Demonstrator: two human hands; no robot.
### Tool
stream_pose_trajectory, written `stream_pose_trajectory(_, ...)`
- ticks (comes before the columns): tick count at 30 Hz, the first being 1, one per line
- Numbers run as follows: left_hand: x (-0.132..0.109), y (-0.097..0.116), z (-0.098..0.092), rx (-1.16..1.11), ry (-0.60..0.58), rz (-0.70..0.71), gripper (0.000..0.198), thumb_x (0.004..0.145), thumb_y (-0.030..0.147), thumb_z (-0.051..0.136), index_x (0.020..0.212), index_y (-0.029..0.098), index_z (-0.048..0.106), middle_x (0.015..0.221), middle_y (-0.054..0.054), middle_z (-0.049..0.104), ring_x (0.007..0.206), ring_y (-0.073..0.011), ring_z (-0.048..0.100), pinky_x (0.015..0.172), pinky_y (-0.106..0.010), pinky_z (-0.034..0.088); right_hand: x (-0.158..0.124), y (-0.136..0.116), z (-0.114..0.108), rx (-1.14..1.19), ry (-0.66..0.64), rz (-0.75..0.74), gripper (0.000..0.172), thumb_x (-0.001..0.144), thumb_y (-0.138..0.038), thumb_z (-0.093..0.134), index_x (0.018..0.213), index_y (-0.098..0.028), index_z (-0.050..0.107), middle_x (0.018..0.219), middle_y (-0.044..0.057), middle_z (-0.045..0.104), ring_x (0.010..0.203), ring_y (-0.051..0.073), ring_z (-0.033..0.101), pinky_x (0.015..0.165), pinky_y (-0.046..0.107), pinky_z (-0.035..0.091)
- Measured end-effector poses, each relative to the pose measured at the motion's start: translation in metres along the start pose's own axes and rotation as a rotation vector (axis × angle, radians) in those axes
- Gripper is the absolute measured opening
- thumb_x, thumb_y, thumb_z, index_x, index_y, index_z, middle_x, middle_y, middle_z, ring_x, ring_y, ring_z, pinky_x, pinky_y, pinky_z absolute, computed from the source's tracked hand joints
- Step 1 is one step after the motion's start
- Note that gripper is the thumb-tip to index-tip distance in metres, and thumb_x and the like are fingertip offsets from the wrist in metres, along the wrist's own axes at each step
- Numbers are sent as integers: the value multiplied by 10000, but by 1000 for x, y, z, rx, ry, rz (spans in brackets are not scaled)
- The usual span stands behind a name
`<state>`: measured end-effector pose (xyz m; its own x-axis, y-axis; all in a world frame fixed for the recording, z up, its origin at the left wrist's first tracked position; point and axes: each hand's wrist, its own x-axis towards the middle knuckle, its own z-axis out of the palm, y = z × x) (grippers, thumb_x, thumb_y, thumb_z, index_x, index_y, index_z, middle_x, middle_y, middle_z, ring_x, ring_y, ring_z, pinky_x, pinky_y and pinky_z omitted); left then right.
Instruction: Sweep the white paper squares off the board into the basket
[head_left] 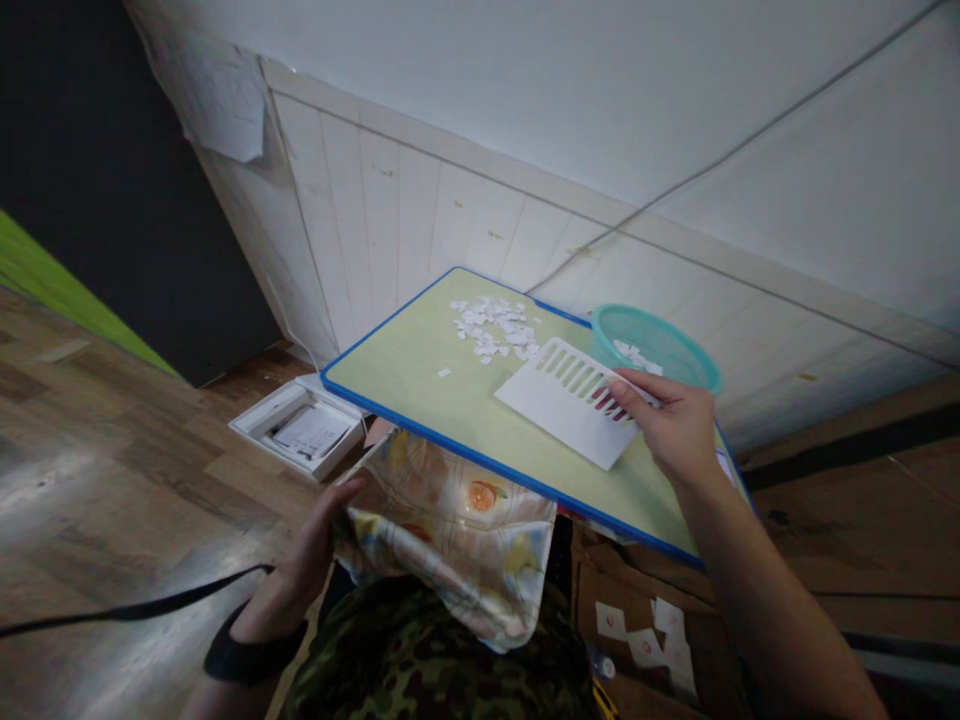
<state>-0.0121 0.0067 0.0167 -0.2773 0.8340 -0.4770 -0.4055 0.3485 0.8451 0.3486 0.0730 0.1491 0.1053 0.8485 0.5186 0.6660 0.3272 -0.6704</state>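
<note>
My right hand [675, 425] is closed on one end of a white slotted card [559, 405], thumb on top. The card is held tilted over a pale green table [397, 370] with a blue edge. Beyond it lies a loose heap of small white paper pieces [495, 325]. A turquoise basin [690, 365] stands behind my right hand, with more white pieces inside. My left hand [319, 540] grips the left edge of a shiny fruit-patterned cloth [457, 520], which hangs between the table's near edge and my lap. Its fingers are partly hidden behind the cloth.
An open white box [300, 430] sits left of the table, low down. Cardboard [637, 590] with several white paper squares [646, 648] lies below right. A panelled wall [420, 190] rises behind the table, with a cable [675, 188] across it. A black strap [150, 605] stretches left.
</note>
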Motion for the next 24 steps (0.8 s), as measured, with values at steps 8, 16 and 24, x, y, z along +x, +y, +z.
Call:
stream_pose_trajectory(8, 4, -5, -3, 33, -16, -64, 323, 648, 407, 705, 870, 178, 757, 947, -64, 778, 1071, -340, 630, 862, -411, 498, -59, -42, 14, -155, -175, -518, 249, 812, -114, 647, 1021, -229, 718, 920, 8, 755, 764, 148, 724, 700, 214, 576)
stream_pose_trajectory(16, 2, -6, -2, 49, -85, -79, 367, 685, 438, 674, 941, 188, 756, 1008, -79, 780, 1086, -352, 630, 875, -424, 502, -52, -23, 0, -307, -62, -570, 265, 827, -158, 639, 1060, -268, 702, 955, 3, 749, 799, 160, 725, 721, 233, 581)
stream_pose_trajectory(24, 11, -16, -10, 18, -45, -81, 324, 685, 428, 707, 928, 220, 758, 997, -51, 780, 1167, -334, 584, 927, -389, 478, -21, 30, -2, -508, 89, -435, 218, 860, -277, 603, 1036, -240, 728, 978, 40, 741, 774, 190, 727, 666, 270, 568)
